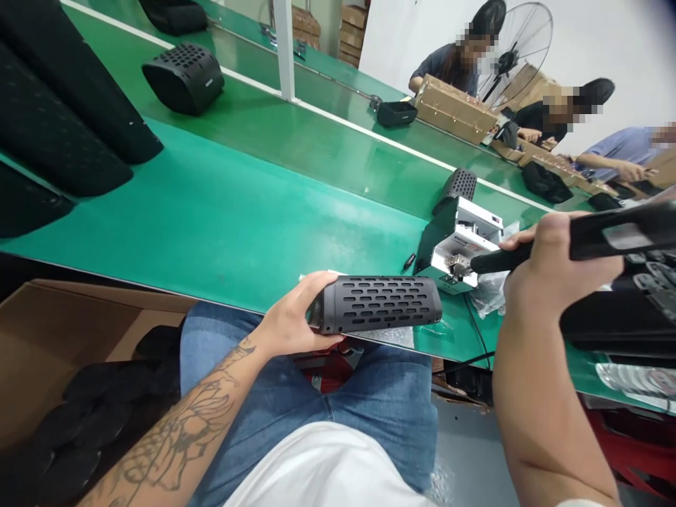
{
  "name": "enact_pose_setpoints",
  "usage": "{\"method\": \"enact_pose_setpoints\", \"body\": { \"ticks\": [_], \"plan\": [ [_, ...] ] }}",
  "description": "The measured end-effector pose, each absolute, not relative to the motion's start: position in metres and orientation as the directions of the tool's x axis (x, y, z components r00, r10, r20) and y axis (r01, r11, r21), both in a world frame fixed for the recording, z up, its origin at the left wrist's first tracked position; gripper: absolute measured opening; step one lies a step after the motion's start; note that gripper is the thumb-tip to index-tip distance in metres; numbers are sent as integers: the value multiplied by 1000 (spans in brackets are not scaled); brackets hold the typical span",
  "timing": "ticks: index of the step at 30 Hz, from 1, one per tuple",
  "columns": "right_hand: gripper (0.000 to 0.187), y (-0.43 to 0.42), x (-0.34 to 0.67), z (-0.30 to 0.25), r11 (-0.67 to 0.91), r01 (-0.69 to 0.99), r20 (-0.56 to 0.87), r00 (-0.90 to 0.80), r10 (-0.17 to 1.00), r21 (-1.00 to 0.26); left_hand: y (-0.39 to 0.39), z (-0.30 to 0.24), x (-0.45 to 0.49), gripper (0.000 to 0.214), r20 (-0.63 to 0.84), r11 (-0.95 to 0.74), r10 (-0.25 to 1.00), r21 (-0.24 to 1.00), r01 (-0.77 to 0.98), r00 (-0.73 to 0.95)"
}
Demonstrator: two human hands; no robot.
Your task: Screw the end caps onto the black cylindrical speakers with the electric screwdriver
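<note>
My left hand [290,317] is closed around the left end of a black slotted housing [388,304], which lies on its side at the table's front edge with its rows of slots facing up. My right hand [546,264] grips a black electric screwdriver [607,232] held roughly level. The screwdriver's tip is at the front opening of a small white-and-black screw feeder [436,246]; whether the bit touches a screw is too small to tell. A small black piece [408,262] lies beside the feeder.
Another perforated black housing [458,189] stands behind the feeder, and one [184,79] sits farther left on the green table [237,211]. Large black parts [68,105] crowd the left. A cardboard box [100,310] is below the edge. Several co-workers sit across the line.
</note>
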State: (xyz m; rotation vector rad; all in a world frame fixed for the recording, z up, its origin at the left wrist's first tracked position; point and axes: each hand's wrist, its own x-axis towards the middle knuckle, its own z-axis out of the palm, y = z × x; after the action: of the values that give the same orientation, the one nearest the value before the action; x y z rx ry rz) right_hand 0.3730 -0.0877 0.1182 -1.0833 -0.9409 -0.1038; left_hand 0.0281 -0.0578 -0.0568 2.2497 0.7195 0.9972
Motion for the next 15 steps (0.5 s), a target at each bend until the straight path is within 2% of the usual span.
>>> {"method": "enact_pose_setpoints", "body": {
  "ticks": [2, 7, 10, 13, 15],
  "plan": [
    [19, -81, 393, 106, 466, 505, 677, 644, 358, -727, -58, -59, 28, 103, 472, -695, 669, 670, 259, 574],
    [22, -88, 400, 88, 406, 468, 620, 602, 503, -785, -58, -60, 28, 104, 456, -685, 682, 672, 281, 572],
    [22, -95, 386, 97, 400, 475, 621, 596, 510, -784, -58, -58, 28, 104, 455, -682, 683, 677, 277, 571],
    [17, -107, 361, 118, 470, 471, 662, 600, 450, -746, -58, -56, 29, 101, 448, -674, 684, 690, 263, 576],
    [17, -119, 340, 133, 580, 396, 690, 549, 472, -712, -58, -56, 29, 101, 437, -665, 685, 703, 254, 583]
  ]
}}
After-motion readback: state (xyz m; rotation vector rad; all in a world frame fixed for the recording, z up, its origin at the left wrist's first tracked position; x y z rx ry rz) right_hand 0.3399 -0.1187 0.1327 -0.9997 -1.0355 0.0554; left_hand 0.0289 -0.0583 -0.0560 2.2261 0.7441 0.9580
